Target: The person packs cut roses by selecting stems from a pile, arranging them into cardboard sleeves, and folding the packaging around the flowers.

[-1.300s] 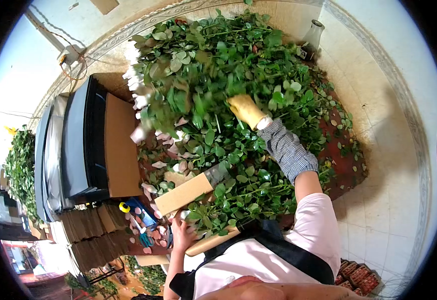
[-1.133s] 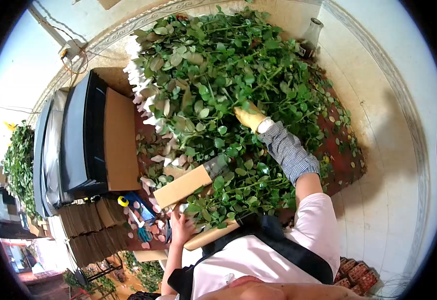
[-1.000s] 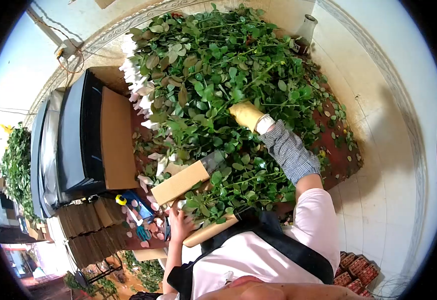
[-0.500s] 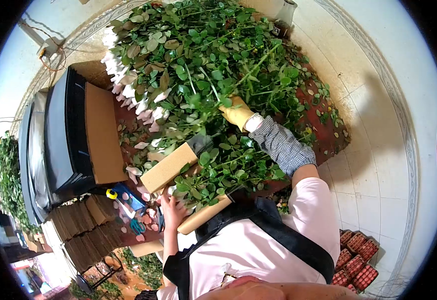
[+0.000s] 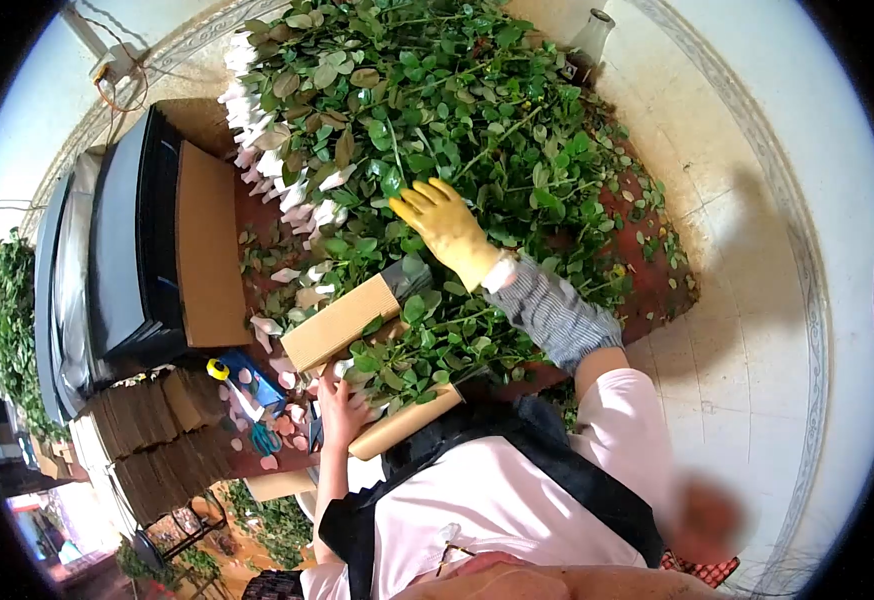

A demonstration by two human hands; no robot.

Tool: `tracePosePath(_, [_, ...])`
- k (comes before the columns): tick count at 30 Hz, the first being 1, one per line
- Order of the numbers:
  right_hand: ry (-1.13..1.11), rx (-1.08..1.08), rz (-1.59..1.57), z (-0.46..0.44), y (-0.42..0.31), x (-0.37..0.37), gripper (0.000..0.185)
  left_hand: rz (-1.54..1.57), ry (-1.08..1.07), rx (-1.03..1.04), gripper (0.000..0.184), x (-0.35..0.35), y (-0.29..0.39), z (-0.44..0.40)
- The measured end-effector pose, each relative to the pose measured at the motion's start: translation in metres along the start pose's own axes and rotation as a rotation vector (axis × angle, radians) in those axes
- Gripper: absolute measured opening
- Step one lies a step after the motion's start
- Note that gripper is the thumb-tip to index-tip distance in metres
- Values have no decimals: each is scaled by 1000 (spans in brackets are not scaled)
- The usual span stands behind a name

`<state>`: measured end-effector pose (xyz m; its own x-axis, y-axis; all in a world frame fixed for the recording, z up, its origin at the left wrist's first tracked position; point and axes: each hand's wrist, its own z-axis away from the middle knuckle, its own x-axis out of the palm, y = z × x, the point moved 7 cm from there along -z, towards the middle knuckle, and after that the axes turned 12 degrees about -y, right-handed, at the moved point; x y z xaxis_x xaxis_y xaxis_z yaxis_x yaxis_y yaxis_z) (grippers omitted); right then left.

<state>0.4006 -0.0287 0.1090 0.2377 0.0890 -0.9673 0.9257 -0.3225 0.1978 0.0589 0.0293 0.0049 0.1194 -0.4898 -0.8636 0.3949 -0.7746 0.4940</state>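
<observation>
I'm keeping the R hand (image 5: pixel 445 232), in its yellow glove, palm-down over the green stems (image 5: pixel 457 120). Its fingers are opening wide, w/ gaps btwn them and nothing gripped; can't tell if the tips are touching leaves.

My bare L hand (image 5: pixel 342 412) is sitting btwn the near end of the cardboard piece (image 5: pixel 340 323) and the brown roll (image 5: pixel 407 421), its fingers slightly apart, up against the near bunch (image 5: pixel 447 340). Part of it's hidden, so I can't tell if it's gripping.

The near bunch is lying on its side btwn cardboard piece and roll, right in front of the apron (image 5: pixel 587 455). The big pile's pale flower heads (image 5: pixel 257 125) are pointing L, toward the dark boards (image 5: pixel 129 240). Teal-handled scissors (image 5: pixel 265 438) are lying on the red table (image 5: pixel 642 290), L of the L hand, near a blue box (image 5: pixel 264 388).
</observation>
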Motion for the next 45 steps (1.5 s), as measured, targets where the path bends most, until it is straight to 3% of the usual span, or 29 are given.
tracePosePath(1, [4, -39, 376, -8, 0, 60, 59, -3, -10, -6, 52, 1, 0, 0])
tracePosePath(3, [-370, -40, 55, -16, 7, 83, 51, 3, -8, -5, 51, 1, 2, -1])
tracePosePath(4, [-644, -22, 34, -21, 13, 96, 27, 6, -3, -5, 51, 0, 1, 0])
tracePosePath(6, [-260, 5, -150, -33, 21, 75, 21, 103, -31, -51, 59, -2, 0, -1])
tracePosePath(7, [-180, 19, -115, -39, 24, 55, 24, 52, -18, -23, 62, -4, 3, -1])
tracePosePath(9, [340, 4, -287, -24, 40, -19, 26, 14, -11, -2, 65, -1, 2, 0])
tracePosePath(10, [226, 26, -240, -27, 47, -59, 29, 19, -11, 0, 66, -2, 1, 1])
tracePosePath(12, [333, 40, -341, -16, 63, -111, 37, 13, -14, 12, 66, -4, 3, 1])
tracePosePath(16, [-123, -28, -495, -31, 91, -74, 35, -9, -23, 12, 65, -1, 1, 0])
tracePosePath(18, [45, -48, -497, -23, 97, -85, 34, 2, -38, -21, 64, 2, -5, -3])
tracePosePath(19, [40, -155, -559, -28, 92, -101, 37, 13, -72, -57, 64, 6, -7, 1])
tracePosePath(20, [325, -164, -499, -9, 88, -131, 42, 16, -77, -63, 64, 7, -7, 3])
tracePosePath(22, [91, 5, -564, -23, 112, -107, 46, 19, -120, -97, 63, 9, -9, 1])
tracePosePath(24, [355, -80, -350, -20, 122, -89, 46, 19, -106, -62, 60, 5, -5, 0])
tracePosePath(26, [90, 153, -121, -30, 136, -44, 32, -32, 1, 24, 57, -1, 2, 0])
tracePosePath(27, [-131, 377, 111, -26, 128, -33, 28, 12, -32, -3, 55, 1, -2, 0])
tracePosePath(28, [-202, 515, 297, -22, 125, -8, 25, 37, -56, -44, 54, 2, -3, 0])
tracePosePath(30, [-159, 412, 117, -8, 88, 18, 22, 39, -18, -6, 53, 1, 0, -1])
tracePosePath(31, [-388, 365, 35, -1, 70, 48, 24, 40, 10, 8, 55, 3, -2, -1])
tracePosePath(33, [-543, 407, -80, 25, 34, 62, 26, 61, -26, -3, 57, 8, -7, 0])
tracePosePath(36, [-454, 381, -49, 32, 36, 78, 24, 28, -13, 18, 57, 6, -4, 2])
tracePosePath(40, [251, 322, -243, 35, 61, 19, 27, 8, 59, 55, 57, -2, 3, -1])
tracePosePath(42, [219, 226, -183, 38, 63, -45, 34, 24, 45, 56, 57, 4, -3, -1])
tracePosePath(44, [401, -50, -471, 55, 78, -85, 44, 89, 53, 62, 56, 4, -3, 1])
tracePosePath(45, [327, -88, -494, 61, 81, -95, 48, 84, 65, 62, 57, 7, -5, -1])
